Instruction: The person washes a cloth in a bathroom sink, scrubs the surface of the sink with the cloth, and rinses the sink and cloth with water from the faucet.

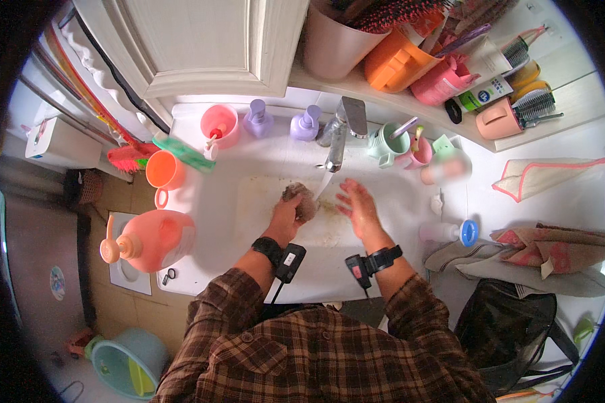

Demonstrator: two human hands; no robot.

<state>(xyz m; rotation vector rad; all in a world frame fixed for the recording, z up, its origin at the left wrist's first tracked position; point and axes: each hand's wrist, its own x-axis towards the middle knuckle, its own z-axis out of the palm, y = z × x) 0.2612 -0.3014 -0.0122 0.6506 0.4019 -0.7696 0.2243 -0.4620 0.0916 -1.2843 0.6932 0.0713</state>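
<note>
My left hand [284, 217] grips a grey-brown scourer-like wad [306, 204] over the white washbasin [252, 237]. What the wad is made of is hard to tell. Beside it a stream of water [324, 185] runs from the chrome faucet [337, 146]. On the stream's other side, my right hand [361, 207] holds nothing, its fingers spread and wet-looking. Brownish dirt [327, 207] marks the bottom of the basin between my hands. Both wrists wear black straps with small boxes.
Along the basin's back stand two purple pump bottles [258, 118], a pink cup [219, 126] and a green mug [390, 141]. A large pink pump bottle [156, 242] and an orange cup [165, 170] line the left rim. Right of the basin lies a bottle with a blue ring [441, 232]. A shelf [464, 128] overhangs the back right.
</note>
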